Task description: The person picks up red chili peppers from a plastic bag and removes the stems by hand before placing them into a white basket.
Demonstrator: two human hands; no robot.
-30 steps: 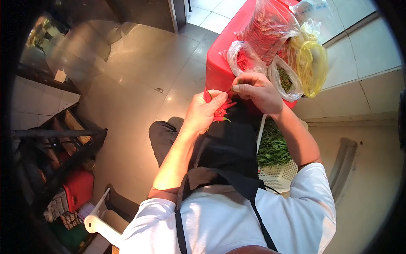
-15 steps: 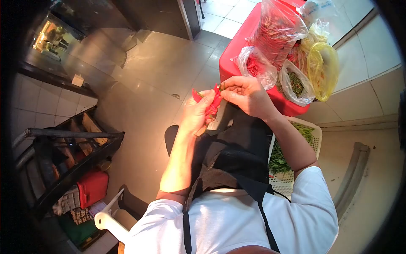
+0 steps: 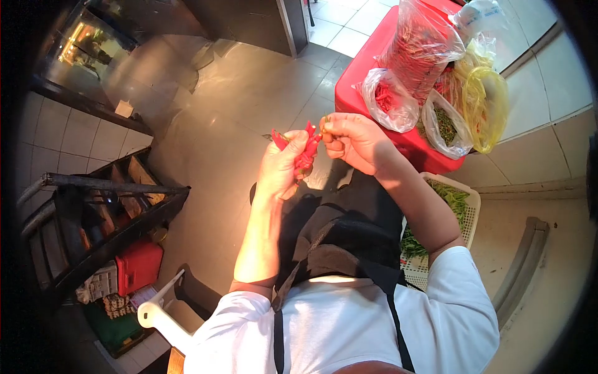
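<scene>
A bunch of red chili peppers is clasped in my left hand, thumb across the top. Just right of the bunch, my right hand pinches a small green stem between thumb and fingers. Both hands are over my lap, close together. On the red table at the upper right stand an open clear bag of red peppers, a bag of green stems and a large bag of red peppers.
The red table reaches close to my right hand. A white basket with green vegetables is beside my right forearm. At the left are a dark metal rack, a red box and a white chair arm.
My right hand has moved slightly away from the pepper bunch, with a green stem now showing at its fingertips. The view has shifted a little, so the surroundings appear farther right.
</scene>
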